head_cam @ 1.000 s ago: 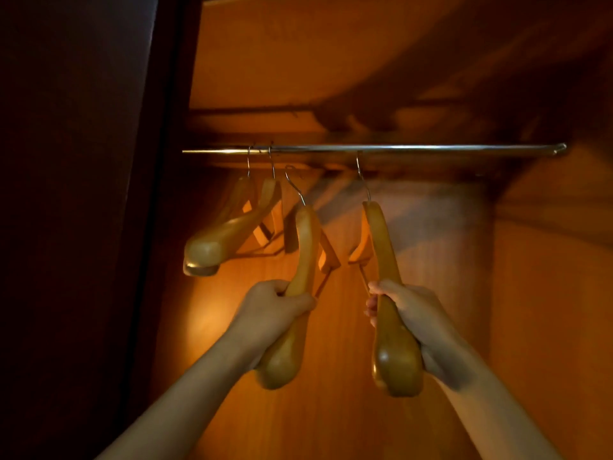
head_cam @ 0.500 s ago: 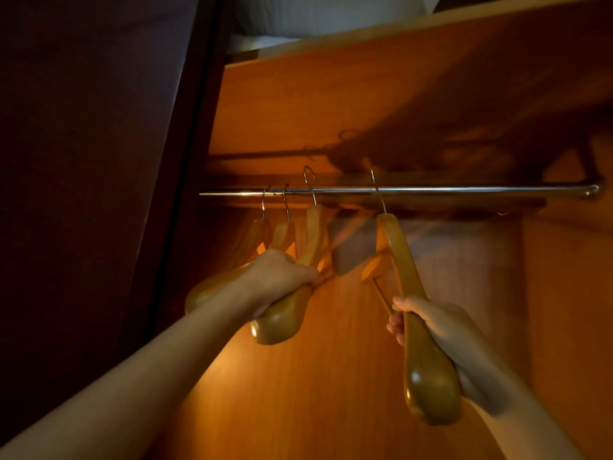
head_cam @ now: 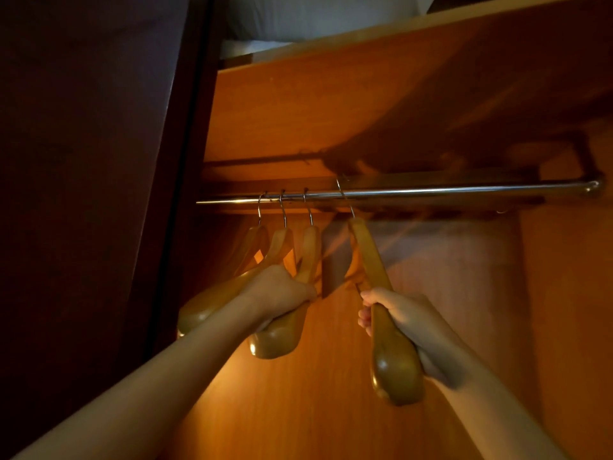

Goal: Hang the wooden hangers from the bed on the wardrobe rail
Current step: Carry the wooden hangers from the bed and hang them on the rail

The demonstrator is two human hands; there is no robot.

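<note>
Head view looks up into a wooden wardrobe (head_cam: 331, 104) lit warm orange. Its metal rail (head_cam: 431, 191) runs across, with four wooden hangers hooked on it. Below the rail's left end hang two free hangers (head_cam: 255, 257). Just right of them, the left hand (head_cam: 282, 293) is closed around the third hanger (head_cam: 282, 333). Further right under the rail, the right hand (head_cam: 404, 317) grips the tilted fourth hanger (head_cam: 391, 360).

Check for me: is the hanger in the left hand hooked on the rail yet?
Touching. The head view shows the third hanger's hook looped over the rail, left hand gripping its shoulder.
</note>
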